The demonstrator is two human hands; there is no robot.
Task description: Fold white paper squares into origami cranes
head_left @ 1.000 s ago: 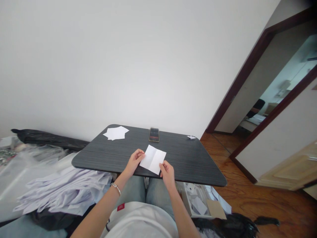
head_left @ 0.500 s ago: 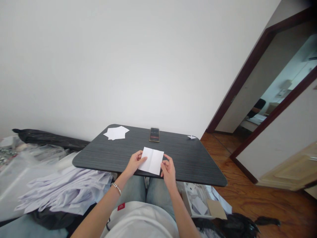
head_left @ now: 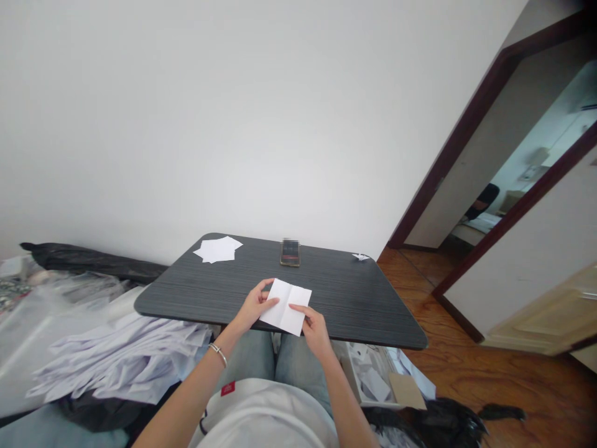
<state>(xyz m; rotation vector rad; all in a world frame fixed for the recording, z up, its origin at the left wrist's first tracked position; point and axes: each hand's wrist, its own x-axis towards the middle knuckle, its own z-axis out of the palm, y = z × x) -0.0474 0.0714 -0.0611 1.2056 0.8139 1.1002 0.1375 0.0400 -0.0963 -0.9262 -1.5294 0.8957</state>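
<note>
A small white sheet of paper (head_left: 285, 305) with a centre crease is held over the near edge of a dark grey table (head_left: 354, 305). My left hand (head_left: 253, 306) pinches its left edge, thumb on top. On the other side, my right hand (head_left: 313, 325) grips the lower right corner, with the index finger lying across the sheet. A silver bracelet is on my left wrist.
A stack of white sheets (head_left: 217, 249) lies at the table's far left, a phone (head_left: 290, 252) at the far middle, a small folded paper piece (head_left: 360, 256) at the far right. Heaped paper (head_left: 116, 361) and plastic lie left; a box of paper scraps (head_left: 373, 379) sits below right.
The sheet has turned slightly and dropped lower toward me. My right hand shifted from the sheet's right edge to its lower right corner, with the index finger now laid across it.
</note>
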